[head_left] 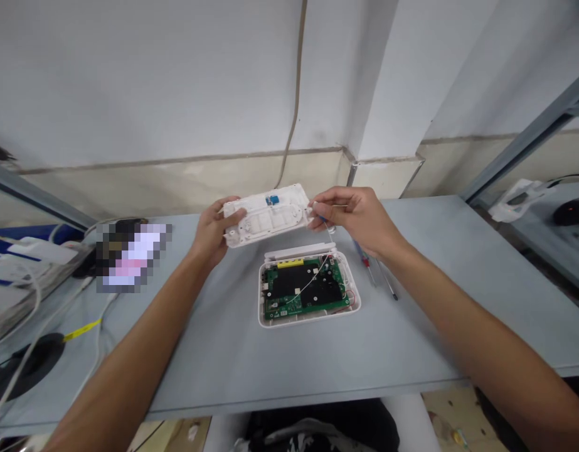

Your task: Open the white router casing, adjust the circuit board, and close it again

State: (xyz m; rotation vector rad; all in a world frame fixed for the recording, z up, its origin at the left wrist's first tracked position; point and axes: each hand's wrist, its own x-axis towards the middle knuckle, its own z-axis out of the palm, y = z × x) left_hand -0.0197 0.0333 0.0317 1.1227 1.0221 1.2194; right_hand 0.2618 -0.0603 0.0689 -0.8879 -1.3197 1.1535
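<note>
My left hand grips the left end of a white plastic cover, thumb on its inner face. The cover is tilted with its ribbed inside showing, and a small blue part sits near its far edge. At the cover's right end, the fingers of my right hand are pinched on a thin white wire, with a bit of blue between them. That wire runs down to a green circuit board with a black plate, lying in an open white router housing on the table.
Two screwdrivers lie right of the housing, partly under my right forearm. Left on the grey table are a blurred-out phone, white adapters, cables and a round black base. A wall stands behind; metal posts flank the table.
</note>
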